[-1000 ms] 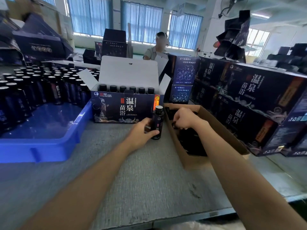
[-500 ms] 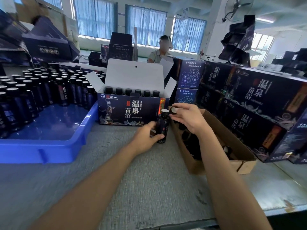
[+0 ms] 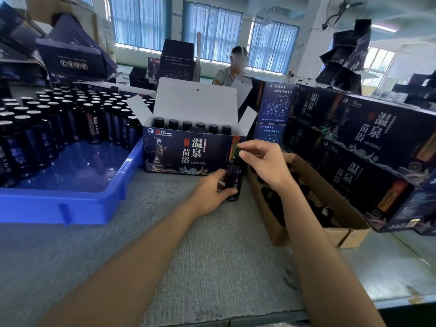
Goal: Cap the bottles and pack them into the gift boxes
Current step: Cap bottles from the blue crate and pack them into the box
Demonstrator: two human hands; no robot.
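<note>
My two hands on one dark bottle, beside an open gift box.

The bottle [image 3: 234,182] stands upright on the grey table [image 3: 212,256]. My left hand [image 3: 210,194] sits at its 8 o'clock, fingers and thumb wrapped round the lower body. My right hand [image 3: 266,161] hovers at its 1 o'clock, thumb and fingertips pinching a small dark cap [image 3: 237,154] right at the bottle's top; I cannot tell whether the cap is seated. At the bottle's 11 o'clock, touching or nearly so, is the gift box [image 3: 188,154], lid up, with a row of six capped bottles [image 3: 186,125] along its back. At 9 o'clock a blue tray [image 3: 59,208] holds many bottles crowded at its far end. At 3 o'clock a cardboard box [image 3: 271,223] holds loose dark pieces, too blurred to name. Closed boxes [image 3: 377,138] are stacked beyond at 2 o'clock.
</note>
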